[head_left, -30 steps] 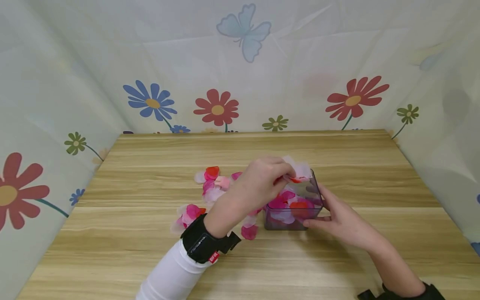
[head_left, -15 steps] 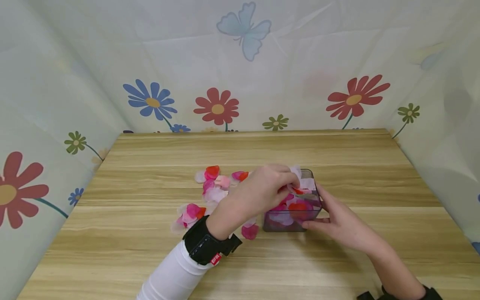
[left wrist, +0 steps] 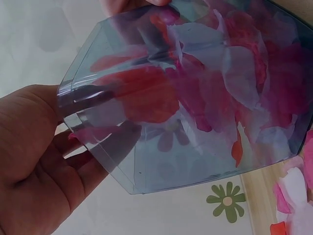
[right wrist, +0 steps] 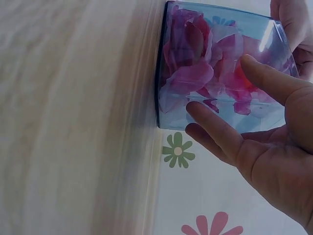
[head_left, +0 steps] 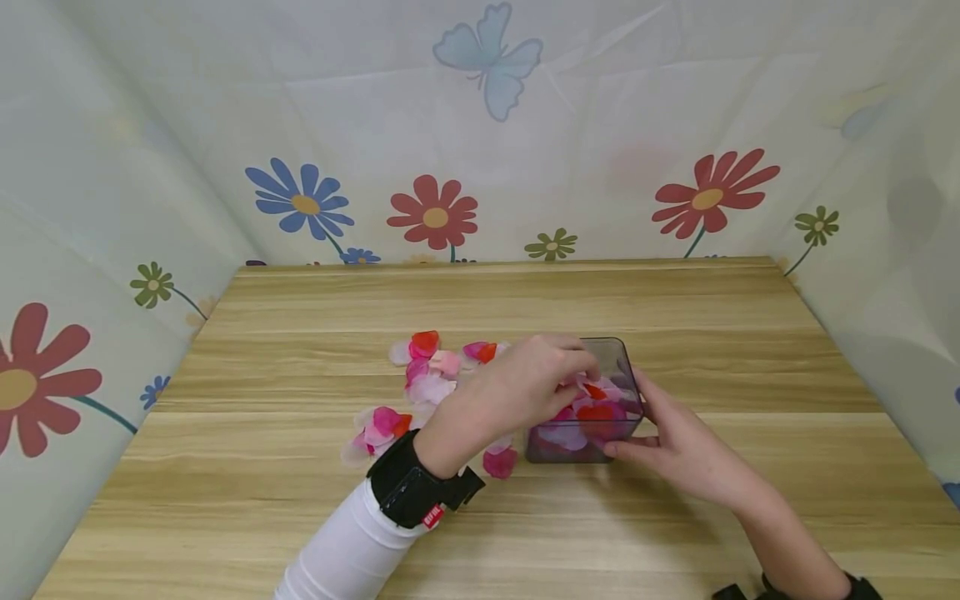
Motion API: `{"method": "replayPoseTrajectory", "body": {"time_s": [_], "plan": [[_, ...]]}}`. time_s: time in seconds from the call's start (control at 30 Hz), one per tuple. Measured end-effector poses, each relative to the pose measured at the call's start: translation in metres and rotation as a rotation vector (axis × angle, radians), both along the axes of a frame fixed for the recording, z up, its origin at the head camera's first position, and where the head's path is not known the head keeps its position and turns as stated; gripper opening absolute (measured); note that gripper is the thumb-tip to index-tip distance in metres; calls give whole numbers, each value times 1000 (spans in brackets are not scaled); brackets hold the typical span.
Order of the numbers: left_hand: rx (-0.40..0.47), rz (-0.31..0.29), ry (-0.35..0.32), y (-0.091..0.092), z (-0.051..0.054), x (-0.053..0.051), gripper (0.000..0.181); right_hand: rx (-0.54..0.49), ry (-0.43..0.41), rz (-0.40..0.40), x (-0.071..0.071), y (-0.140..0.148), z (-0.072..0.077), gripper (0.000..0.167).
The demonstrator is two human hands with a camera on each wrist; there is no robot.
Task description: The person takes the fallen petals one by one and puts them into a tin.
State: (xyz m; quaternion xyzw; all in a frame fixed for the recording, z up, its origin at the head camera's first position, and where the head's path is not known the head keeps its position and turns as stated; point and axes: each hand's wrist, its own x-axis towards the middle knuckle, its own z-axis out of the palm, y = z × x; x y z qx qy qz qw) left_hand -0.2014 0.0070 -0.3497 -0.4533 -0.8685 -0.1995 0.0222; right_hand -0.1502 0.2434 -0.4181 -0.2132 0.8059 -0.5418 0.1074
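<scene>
A see-through grey plastic box (head_left: 558, 450) stands on the table, holding pink, red and white artificial petals (head_left: 600, 412). My right hand (head_left: 686, 446) grips its right side; in the right wrist view the thumb (right wrist: 269, 78) and fingers (right wrist: 215, 127) spread over its walls. Over the box's mouth is my left hand (head_left: 525, 379), its fingers bent and dipping inside the rim. The left wrist view has this hand (left wrist: 29, 161) at the rim, with a pink petal (left wrist: 93, 134) close to the fingers. Its fingertips are partly hidden behind the tinted wall.
Loose petals lie on the wooden table (head_left: 300, 492) left of the box, among them a front left cluster (head_left: 384, 425), a back cluster (head_left: 431, 367) and a dark pink petal (head_left: 498, 462). My left forearm hides some. A flowered curtain (head_left: 585, 133) surrounds the table.
My left hand has lowered slightly toward the box, and the white and red petals it held have dropped inside. My right hand stays on the box, which has shifted slightly toward me.
</scene>
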Motion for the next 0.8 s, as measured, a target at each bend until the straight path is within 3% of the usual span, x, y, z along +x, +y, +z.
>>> {"method": "replayPoseTrajectory", "body": {"time_s": [0.53,0.63,0.8], "plan": [[-10,-55,31,-4,0,0,31,-10,41,7,2,-1,-2,91],[39,-83,57,-7,0,-1,29,-9,32,7,2,-1,-3,92],[201,-107,113,-16,0,-3,27,-1,28,5,2,-1,-4,91]]}}
